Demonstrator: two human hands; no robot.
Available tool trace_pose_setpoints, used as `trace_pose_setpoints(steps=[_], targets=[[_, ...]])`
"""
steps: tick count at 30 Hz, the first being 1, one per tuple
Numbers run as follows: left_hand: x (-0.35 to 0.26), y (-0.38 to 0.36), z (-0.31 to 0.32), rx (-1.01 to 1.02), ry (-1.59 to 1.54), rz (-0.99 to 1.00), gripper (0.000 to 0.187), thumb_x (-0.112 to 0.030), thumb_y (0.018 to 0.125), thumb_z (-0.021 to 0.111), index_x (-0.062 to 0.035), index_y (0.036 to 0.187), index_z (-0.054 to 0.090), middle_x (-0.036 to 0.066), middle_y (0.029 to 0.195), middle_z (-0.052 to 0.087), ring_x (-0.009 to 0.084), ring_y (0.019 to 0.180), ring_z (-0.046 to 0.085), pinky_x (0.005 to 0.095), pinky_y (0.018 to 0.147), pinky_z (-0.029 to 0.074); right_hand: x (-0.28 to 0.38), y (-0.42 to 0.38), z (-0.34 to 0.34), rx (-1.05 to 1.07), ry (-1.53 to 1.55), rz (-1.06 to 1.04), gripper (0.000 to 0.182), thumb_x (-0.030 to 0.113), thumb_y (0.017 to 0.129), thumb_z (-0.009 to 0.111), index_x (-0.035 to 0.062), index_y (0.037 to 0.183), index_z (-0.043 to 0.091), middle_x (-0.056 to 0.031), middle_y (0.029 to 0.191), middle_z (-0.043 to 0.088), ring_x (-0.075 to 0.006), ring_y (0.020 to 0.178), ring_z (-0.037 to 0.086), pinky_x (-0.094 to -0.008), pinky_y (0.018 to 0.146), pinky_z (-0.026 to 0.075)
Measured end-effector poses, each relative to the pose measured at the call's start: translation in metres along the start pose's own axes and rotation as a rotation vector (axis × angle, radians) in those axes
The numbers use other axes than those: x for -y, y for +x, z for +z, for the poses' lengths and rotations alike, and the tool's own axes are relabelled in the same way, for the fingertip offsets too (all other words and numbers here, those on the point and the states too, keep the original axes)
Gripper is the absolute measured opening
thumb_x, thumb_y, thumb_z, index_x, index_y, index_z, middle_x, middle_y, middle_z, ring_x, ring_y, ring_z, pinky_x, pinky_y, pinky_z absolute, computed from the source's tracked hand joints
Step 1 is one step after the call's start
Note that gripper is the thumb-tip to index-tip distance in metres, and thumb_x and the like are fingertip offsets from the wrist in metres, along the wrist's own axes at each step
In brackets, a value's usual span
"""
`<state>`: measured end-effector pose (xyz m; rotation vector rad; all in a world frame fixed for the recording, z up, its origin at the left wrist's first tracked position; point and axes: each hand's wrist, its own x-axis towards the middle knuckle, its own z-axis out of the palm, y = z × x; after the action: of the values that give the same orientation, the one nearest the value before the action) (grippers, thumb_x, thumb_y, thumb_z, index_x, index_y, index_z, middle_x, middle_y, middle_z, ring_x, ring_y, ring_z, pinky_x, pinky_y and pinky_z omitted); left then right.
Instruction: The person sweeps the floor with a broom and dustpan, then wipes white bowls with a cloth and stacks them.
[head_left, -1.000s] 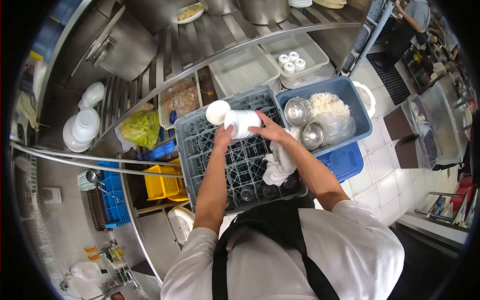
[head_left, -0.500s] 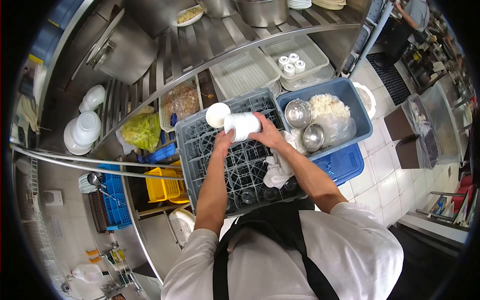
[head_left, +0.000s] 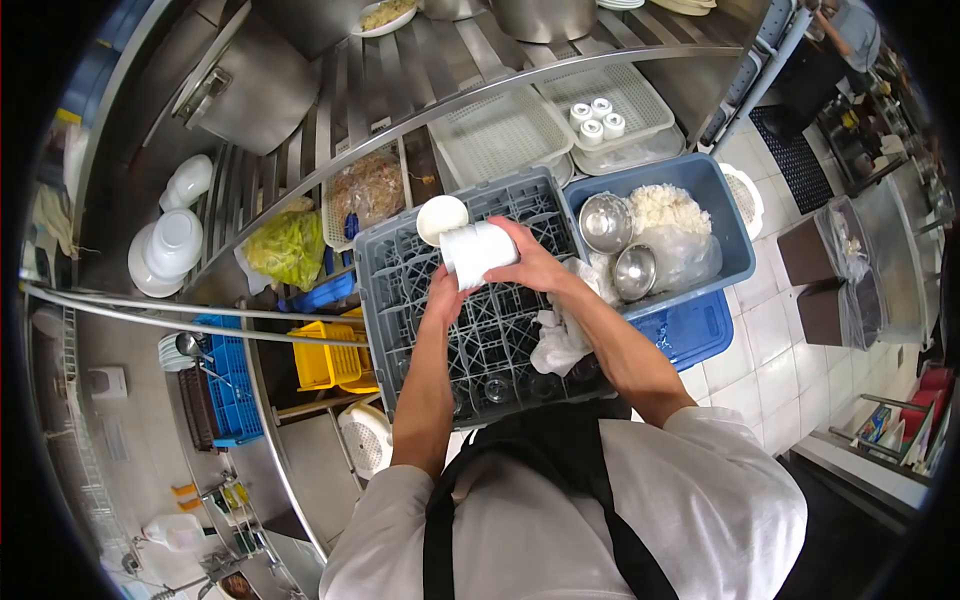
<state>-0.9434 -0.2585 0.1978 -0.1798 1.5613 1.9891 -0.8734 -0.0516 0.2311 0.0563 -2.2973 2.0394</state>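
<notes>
A short stack of white cups (head_left: pixel 478 254) lies on its side between my hands, above the grey glass rack (head_left: pixel 375 290). The fingers of my left hand (head_left: pixel 447 296) press on the lower left of the stack. My right hand (head_left: pixel 527 262) is wrapped round its right end. Just behind the stack, a round white bowl (head_left: pixel 441 217) rests on the rack. Several clear glasses sit in the near compartments. A crumpled white cloth (head_left: pixel 560 340) lies over the rack's right side, beside my right forearm.
Right of the rack, a blue tub (head_left: pixel 738 250) holds rice and two metal bowls. A blue lid (head_left: pixel 688 330) lies below it. White baskets (head_left: pixel 500 140) and the metal shelf's edge (head_left: pixel 420 115) are behind. Yellow bins (head_left: pixel 328 358) stand left. A person (head_left: pixel 850 35) stands far right.
The cup stack has tilted a little between my hands, and my right hand has shifted slightly round it. The whole view has shifted slightly.
</notes>
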Motion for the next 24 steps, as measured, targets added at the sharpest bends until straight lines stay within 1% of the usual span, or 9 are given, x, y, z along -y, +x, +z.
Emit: trace_pose_setpoints(steps=[2, 5, 8, 11, 13, 14, 15, 17, 24], targets=[[0.002, -0.012, -0.001, -0.011, 0.008, -0.061, 0.035, -0.017, 0.098, 0.058, -0.0004, 0.128, 0.054, 0.010, 0.116, 0.066, 0.0194, 0.102, 0.066, 0.0348, 0.080, 0.056, 0.015, -0.008, -0.003, 0.062, 0.035, 0.056, 0.103, 0.027, 0.064, 0.090, 0.0146, 0.149, 0.033, -0.0194, 0.139, 0.032, -0.0372, 0.132, 0.033, -0.0441, 0.113, 0.030], [0.012, -0.015, -0.010, 0.126, -0.078, -0.092, 0.036, -0.020, 0.097, 0.060, -0.0027, 0.128, 0.054, 0.011, 0.116, 0.066, 0.0192, 0.098, 0.067, 0.0339, 0.073, 0.058, 0.036, -0.014, -0.007, 0.093, -0.072, 0.089, 0.102, 0.024, 0.064, 0.089, 0.0134, 0.148, 0.032, -0.0200, 0.140, 0.034, -0.0362, 0.133, 0.035, -0.0436, 0.112, 0.033], [0.016, -0.031, -0.001, 0.178, -0.188, -0.093, 0.037, -0.021, 0.096, 0.063, -0.0060, 0.129, 0.054, 0.008, 0.116, 0.065, 0.0166, 0.095, 0.067, 0.0290, 0.072, 0.058, 0.035, -0.018, -0.003, 0.099, -0.088, 0.081, 0.098, 0.017, 0.064, 0.089, 0.0103, 0.145, 0.033, -0.0175, 0.137, 0.038, -0.0316, 0.131, 0.039, -0.0417, 0.110, 0.036], [0.022, -0.042, 0.008, 0.153, -0.339, -0.067, 0.039, -0.021, 0.095, 0.064, -0.0049, 0.129, 0.053, 0.008, 0.117, 0.065, 0.0172, 0.098, 0.067, 0.0295, 0.073, 0.058, 0.031, -0.021, 0.004, 0.126, 0.087, -0.048, 0.097, 0.012, 0.063, 0.089, 0.0086, 0.142, 0.034, -0.0129, 0.131, 0.044, -0.0263, 0.127, 0.044, -0.0397, 0.107, 0.038], [0.023, -0.051, 0.008, 0.172, -0.317, -0.002, 0.039, -0.020, 0.095, 0.063, -0.0045, 0.129, 0.053, 0.008, 0.118, 0.064, 0.0179, 0.098, 0.066, 0.0298, 0.074, 0.058, 0.042, -0.031, 0.004, 0.066, -0.052, -0.144, 0.096, 0.009, 0.062, 0.090, 0.0089, 0.140, 0.034, -0.0103, 0.129, 0.047, -0.0238, 0.124, 0.045, -0.0390, 0.106, 0.038], [0.022, -0.054, 0.008, 0.164, -0.311, -0.007, 0.038, -0.020, 0.095, 0.063, -0.0046, 0.129, 0.053, 0.008, 0.119, 0.064, 0.0181, 0.097, 0.066, 0.0296, 0.074, 0.058, 0.046, -0.034, 0.003, 0.109, 0.104, -0.058, 0.102, 0.017, 0.059, 0.090, 0.0064, 0.143, 0.033, -0.0163, 0.136, 0.040, -0.0299, 0.131, 0.040, -0.0410, 0.110, 0.034], [0.023, -0.058, 0.007, 0.154, -0.305, -0.014, 0.037, -0.019, 0.096, 0.062, -0.0047, 0.129, 0.053, 0.008, 0.119, 0.064, 0.0183, 0.095, 0.067, 0.0295, 0.075, 0.057, 0.048, -0.038, 0.002, 0.119, 0.102, -0.054, 0.102, 0.017, 0.059, 0.090, 0.0064, 0.143, 0.033, -0.0163, 0.136, 0.040, -0.0299, 0.131, 0.040, -0.0410, 0.110, 0.034], [0.020, -0.063, 0.006, 0.141, -0.309, -0.044, 0.037, -0.019, 0.096, 0.062, -0.0050, 0.129, 0.052, 0.009, 0.117, 0.064, 0.0175, 0.092, 0.067, 0.0284, 0.072, 0.057, 0.056, -0.044, -0.003, 0.175, 0.200, -0.027, 0.098, 0.008, 0.065, 0.088, 0.0094, 0.144, 0.030, -0.0104, 0.132, 0.047, -0.0229, 0.127, 0.043, -0.0387, 0.107, 0.037], [0.008, -0.090, 0.020, 0.201, -0.236, -0.038, 0.039, -0.022, 0.096, 0.063, -0.0055, 0.129, 0.051, 0.008, 0.115, 0.065, 0.0167, 0.093, 0.067, 0.0291, 0.071, 0.057, 0.070, -0.060, -0.001, 0.207, 0.269, -0.013, 0.099, 0.005, 0.067, 0.086, 0.0110, 0.147, 0.028, -0.0096, 0.133, 0.047, -0.0223, 0.128, 0.042, -0.0387, 0.107, 0.037]])
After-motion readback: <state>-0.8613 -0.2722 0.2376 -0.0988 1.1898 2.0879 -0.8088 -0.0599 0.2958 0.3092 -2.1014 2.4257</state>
